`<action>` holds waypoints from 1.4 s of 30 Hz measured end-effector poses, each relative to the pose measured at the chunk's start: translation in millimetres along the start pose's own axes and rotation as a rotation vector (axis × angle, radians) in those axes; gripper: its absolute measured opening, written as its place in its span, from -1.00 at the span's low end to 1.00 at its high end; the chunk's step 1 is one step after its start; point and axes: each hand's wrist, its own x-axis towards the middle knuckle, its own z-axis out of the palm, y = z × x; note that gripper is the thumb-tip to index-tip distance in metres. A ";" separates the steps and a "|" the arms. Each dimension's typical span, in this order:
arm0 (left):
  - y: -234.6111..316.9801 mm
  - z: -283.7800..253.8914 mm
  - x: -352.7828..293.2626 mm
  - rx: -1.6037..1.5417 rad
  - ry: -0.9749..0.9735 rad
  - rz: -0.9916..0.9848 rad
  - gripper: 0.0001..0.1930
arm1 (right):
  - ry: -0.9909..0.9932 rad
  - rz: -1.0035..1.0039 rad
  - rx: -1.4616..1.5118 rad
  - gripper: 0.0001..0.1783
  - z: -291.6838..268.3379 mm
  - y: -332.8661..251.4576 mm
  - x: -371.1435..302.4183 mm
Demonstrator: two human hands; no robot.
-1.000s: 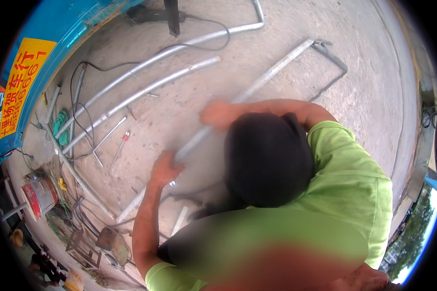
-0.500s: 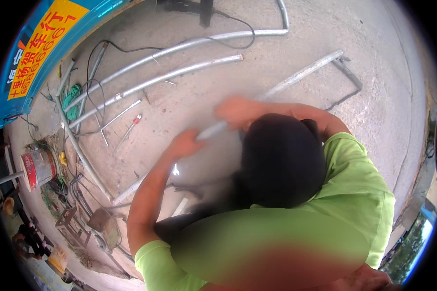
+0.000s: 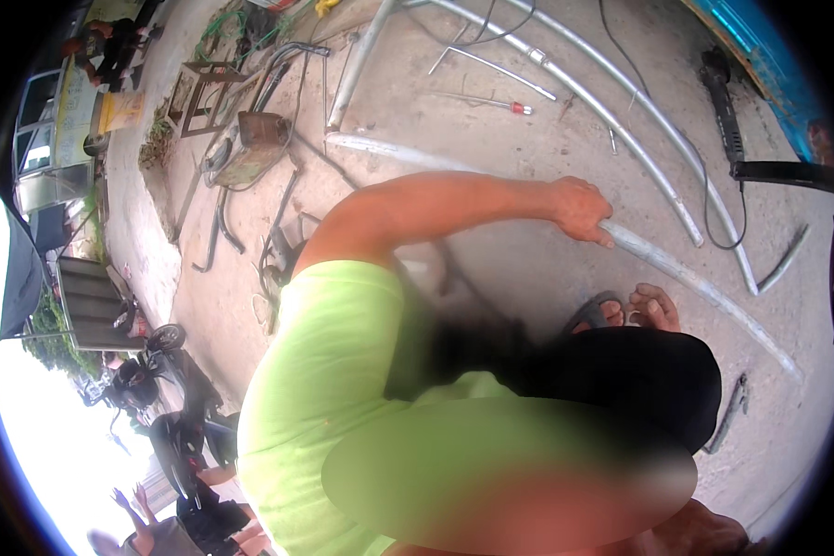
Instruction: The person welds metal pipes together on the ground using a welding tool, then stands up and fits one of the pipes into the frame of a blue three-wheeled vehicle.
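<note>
My left arm, in a light green sleeve, reaches across the pipe. My left hand is closed around a long, dull silver metal pipe. The pipe runs from the upper left, passes behind my forearm, and comes out beyond my hand toward the lower right. Below my hand are a grey sandal with toes in it and, beside it, bare digits that look like toes. My black-trousered knee covers the area under them. I cannot make out my right hand.
Bent silver pipes, an L-shaped rod and a red-tipped thin tool lie on the concrete. A corded black power tool is at upper right. A rusty metal frame and a motorbike stand left.
The view has swung left, bringing in the motorbike and people. My left hand still grips the pipe, with its arm now stretched across. My right hand, formerly at the pipe, has left the picture.
</note>
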 end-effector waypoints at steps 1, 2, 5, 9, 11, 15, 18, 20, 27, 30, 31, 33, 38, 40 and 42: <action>0.7 0.9 1.5 0.002 0.009 0.002 -0.30 | 0.076 0.017 0.112 -0.37 9.9 3.8 -1.7; -1.4 0.9 0.8 0.008 0.013 0.005 -0.30 | 0.154 0.034 0.230 -0.25 18.0 7.9 3.7; 1.5 1.7 0.8 -0.004 0.046 0.010 -0.30 | 0.222 -0.245 0.662 -0.22 40.4 -7.6 47.7; 17.6 -13.2 1.3 0.009 0.071 -0.008 -0.30 | 0.319 -0.487 0.878 -0.61 45.8 -32.2 91.6; 22.7 -21.1 -3.2 -0.009 0.119 0.008 -0.30 | 0.256 -0.566 0.861 -0.71 40.6 -49.4 88.9; 44.3 -48.1 -16.9 -0.052 0.256 0.087 -0.31 | 0.158 -0.746 0.659 -0.76 50.3 -115.9 69.1; 58.5 -60.1 -31.6 -0.078 0.358 0.161 -0.32 | 0.028 -0.804 0.570 -0.79 58.7 -154.1 52.1; 65.7 -62.0 -46.8 -0.101 0.416 0.206 -0.34 | -0.012 -0.819 0.558 -0.78 70.8 -171.0 42.5; 106.3 -89.3 -87.4 -0.161 0.501 0.278 -0.38 | -0.120 -0.870 0.466 -0.77 96.4 -236.8 -0.3; 120.9 -102.2 -104.7 -0.196 0.533 0.321 -0.39 | -0.186 -0.883 0.448 -0.78 104.0 -264.2 -14.8; 125.9 -106.3 -108.3 -0.209 0.548 0.334 -0.39 | -0.177 -0.905 0.418 -0.78 110.4 -276.5 -21.3; 134.7 -114.8 -118.4 -0.228 0.575 0.352 -0.39 | -0.210 -0.907 0.385 -0.78 119.5 -297.0 -30.4; 151.9 -133.4 -148.7 -0.254 0.651 0.412 -0.39 | -0.315 -0.924 0.293 -0.75 146.0 -342.6 -51.5; 157.7 -139.3 -165.5 -0.269 0.689 0.386 -0.39 | -0.320 -0.931 0.280 -0.73 160.1 -359.9 -56.4; 161.4 -144.6 -176.7 -0.293 0.738 0.410 -0.40 | -0.385 -0.952 0.227 -0.75 183.3 -378.8 -60.6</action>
